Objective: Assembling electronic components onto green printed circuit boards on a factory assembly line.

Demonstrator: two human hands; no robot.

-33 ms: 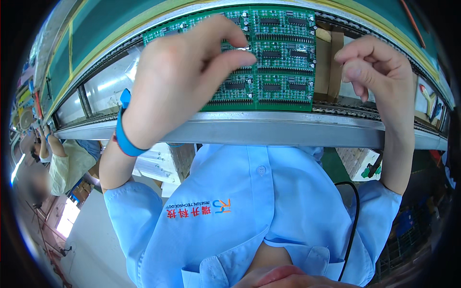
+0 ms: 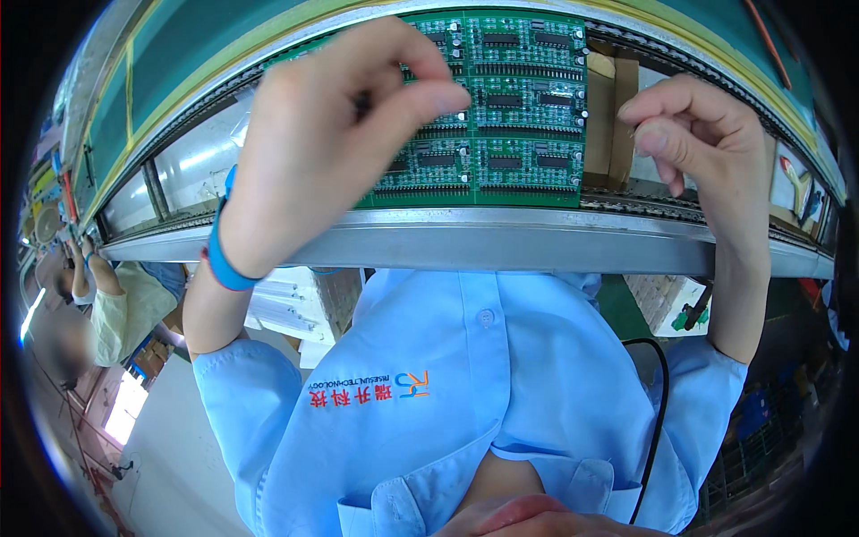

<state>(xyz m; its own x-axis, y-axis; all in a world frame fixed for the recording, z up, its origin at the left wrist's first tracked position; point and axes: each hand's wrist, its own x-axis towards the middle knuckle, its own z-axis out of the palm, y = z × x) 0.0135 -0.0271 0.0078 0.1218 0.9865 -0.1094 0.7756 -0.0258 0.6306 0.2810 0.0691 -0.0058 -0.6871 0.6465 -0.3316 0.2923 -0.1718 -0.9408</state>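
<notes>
A green panel of circuit boards (image 2: 528, 116) lies across the conveyor rails, its surface set with black chips, pin rows and small round parts. Over its left part hovers my left hand (image 2: 344, 125), thumb and forefinger drawn together in a pinch. Whatever may be between those fingertips is too small to make out, and the hand hides much of the panel's left side. My right hand (image 2: 707, 134) is held to the right of the panel, apart from it. Its fingers are curled toward the thumb, and I cannot make out anything in them.
A metal rail (image 2: 537, 237) runs along the near side of the conveyor, and a chain track (image 2: 658, 206) lies just beyond it. Beneath the rails, right of the panel, is a cardboard box (image 2: 620, 143). Another person (image 2: 130, 309) is at the far left.
My left hand has shifted slightly left, and its forefinger and thumb are closer together. My right hand has moved a touch left. The panel looks nearly unmoved.
</notes>
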